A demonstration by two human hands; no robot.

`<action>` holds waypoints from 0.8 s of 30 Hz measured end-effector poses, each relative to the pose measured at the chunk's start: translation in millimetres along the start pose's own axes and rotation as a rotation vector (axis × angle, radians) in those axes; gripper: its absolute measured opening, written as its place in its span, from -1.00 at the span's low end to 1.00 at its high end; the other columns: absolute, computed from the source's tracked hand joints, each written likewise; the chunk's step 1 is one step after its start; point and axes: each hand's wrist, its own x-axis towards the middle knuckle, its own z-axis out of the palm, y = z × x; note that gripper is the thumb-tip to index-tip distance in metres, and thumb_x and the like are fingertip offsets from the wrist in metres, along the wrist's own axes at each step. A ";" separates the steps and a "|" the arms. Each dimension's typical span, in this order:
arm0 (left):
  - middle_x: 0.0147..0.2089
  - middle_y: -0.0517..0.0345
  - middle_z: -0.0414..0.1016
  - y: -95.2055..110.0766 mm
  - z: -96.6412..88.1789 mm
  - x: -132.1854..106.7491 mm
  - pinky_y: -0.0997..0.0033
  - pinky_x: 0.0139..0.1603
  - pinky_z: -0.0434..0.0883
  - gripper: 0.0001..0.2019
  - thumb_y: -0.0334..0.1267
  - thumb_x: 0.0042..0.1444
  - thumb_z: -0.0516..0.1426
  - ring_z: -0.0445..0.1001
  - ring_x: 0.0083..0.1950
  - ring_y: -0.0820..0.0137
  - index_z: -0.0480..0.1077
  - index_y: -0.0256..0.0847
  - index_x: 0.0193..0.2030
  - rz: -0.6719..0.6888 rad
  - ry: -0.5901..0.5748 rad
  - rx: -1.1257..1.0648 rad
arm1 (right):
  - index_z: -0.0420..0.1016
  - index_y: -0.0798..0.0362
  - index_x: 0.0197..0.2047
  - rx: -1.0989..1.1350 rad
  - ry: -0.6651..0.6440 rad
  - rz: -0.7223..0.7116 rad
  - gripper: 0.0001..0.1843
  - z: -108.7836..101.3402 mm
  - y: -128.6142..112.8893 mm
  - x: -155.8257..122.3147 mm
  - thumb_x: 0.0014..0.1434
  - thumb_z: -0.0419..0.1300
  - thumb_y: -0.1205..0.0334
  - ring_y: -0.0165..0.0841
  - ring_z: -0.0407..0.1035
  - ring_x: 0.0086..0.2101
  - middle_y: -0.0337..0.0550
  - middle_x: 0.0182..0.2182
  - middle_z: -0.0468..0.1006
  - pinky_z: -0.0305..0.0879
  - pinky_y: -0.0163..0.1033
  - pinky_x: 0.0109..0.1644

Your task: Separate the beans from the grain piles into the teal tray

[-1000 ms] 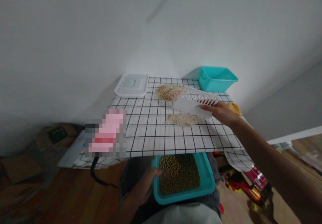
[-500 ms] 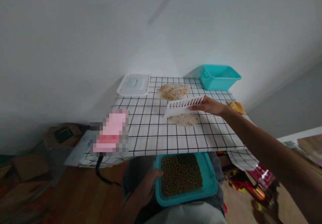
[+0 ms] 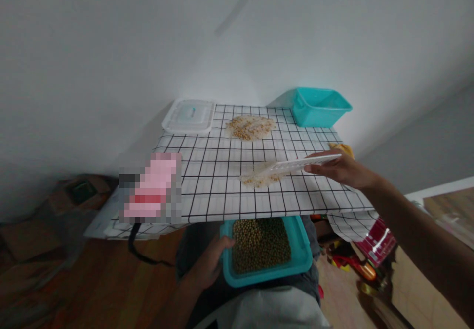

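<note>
"Slotted white tool point(image 3: 309, 162), where've you got it?"

"Over the bench point(image 3: 207, 200), R of centre. My R hand point(image 3: 339, 167) is closed round its R end, thumb on the near side. I see the tool almost edge-on, pointing L, w/ its far end at the near pile point(image 3: 255, 177) of pale + tan bits."

"Touching the pile?"

"Can't tell from head cam, that end's too blurry."

"And ur L hand?"

"L hand point(image 3: 212, 259) grips the teal tub point(image 3: 266, 279) by its L rim, thumb over the edge, other fingers hidden. Tub's on the lap, just below the bench's front edge, w/ lots of small round beans point(image 3: 261, 247) inside; they look lighter twd the back L."

"Rest of the bench, quick?"

"Far pile point(image 3: 250, 127), also pale + tan, mid-back, apart from the near one. Teal bin point(image 3: 314, 118) upright, back R corner. Translucent lid point(image 3: 189, 117) flat, back L. Yellow cloth point(image 3: 342, 148) nr the R edge, partly behind my R hand. Pink item point(image 3: 157, 181) front L; it's pixelated, can't ID."
</note>
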 end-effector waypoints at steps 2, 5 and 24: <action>-0.23 0.04 0.67 -0.8 -0.6 2.9 0.25 -0.14 0.48 -0.70 -0.28 0.07 0.19 0.61 -0.10 0.13 0.48 -0.24 -0.04 -0.010 0.005 0.008 | 0.62 0.00 -0.05 -0.036 0.107 0.024 -0.62 -0.3 6.9 -19.5 0.12 0.31 -0.02 -0.16 0.53 -0.15 -0.08 -0.14 0.65 0.50 -0.14 -0.06; -0.29 0.08 0.67 -1.7 0.3 6.5 0.27 -0.16 0.47 -0.67 -0.28 0.06 0.19 0.62 -0.17 0.16 0.47 -0.24 0.00 -0.031 0.012 0.022 | 0.61 -0.01 -0.05 -0.069 0.223 0.086 -0.63 -1.4 17.9 -45.3 0.14 0.30 -0.02 -0.12 0.52 -0.11 -0.08 -0.10 0.64 0.48 -0.08 0.01; -0.16 0.05 0.67 -12.8 29.0 24.6 0.19 0.02 0.43 -0.60 -0.32 0.05 0.16 0.60 -0.07 0.14 0.43 -0.21 0.07 -0.061 -0.070 -0.029 | 0.61 0.00 -0.02 0.035 0.173 0.119 -0.66 2.9 40.6 -58.7 0.17 0.27 0.05 -0.12 0.47 -0.02 -0.09 -0.07 0.63 0.36 0.01 0.16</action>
